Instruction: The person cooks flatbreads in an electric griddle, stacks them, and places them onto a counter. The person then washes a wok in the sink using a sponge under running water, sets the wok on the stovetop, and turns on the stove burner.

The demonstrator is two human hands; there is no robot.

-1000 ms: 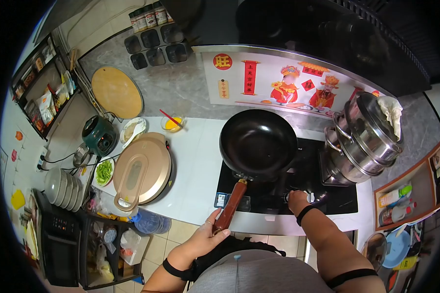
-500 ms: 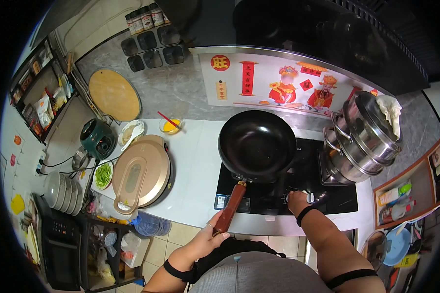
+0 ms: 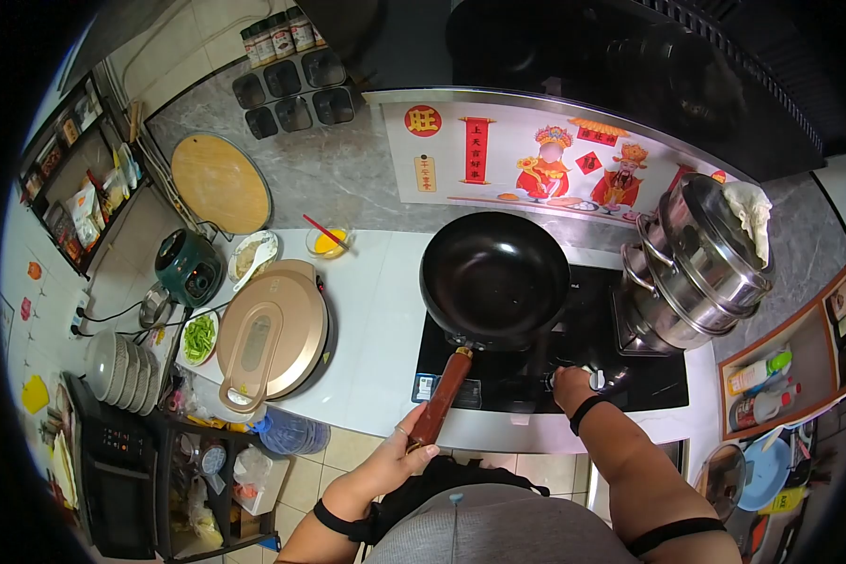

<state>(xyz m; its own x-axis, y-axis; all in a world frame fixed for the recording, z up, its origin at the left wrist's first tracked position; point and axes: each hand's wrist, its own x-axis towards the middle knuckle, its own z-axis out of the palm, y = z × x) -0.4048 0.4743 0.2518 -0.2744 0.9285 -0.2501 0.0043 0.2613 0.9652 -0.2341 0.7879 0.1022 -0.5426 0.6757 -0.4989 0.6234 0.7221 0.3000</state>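
A black wok (image 3: 494, 277) with a reddish-brown wooden handle sits on the left side of the black glass cooktop (image 3: 653, 383). My left hand (image 3: 399, 455) is closed around the lower end of that handle. My right hand (image 3: 573, 387) is at the cooktop's front, fingers curled over a stove knob that they mostly hide. Just right of those fingers a silvery knob (image 3: 597, 380) shows. Inside the wok only a dark, shiny surface can be seen.
A stacked steel steamer (image 3: 696, 273) occupies the right burner. Left of the cooktop are a beige electric griddle (image 3: 271, 331), a bowl of yellow liquid (image 3: 330, 244), a plate of chopped greens (image 3: 199, 337) and a green appliance (image 3: 187, 267). A dark range hood (image 3: 573, 56) overhangs the back.
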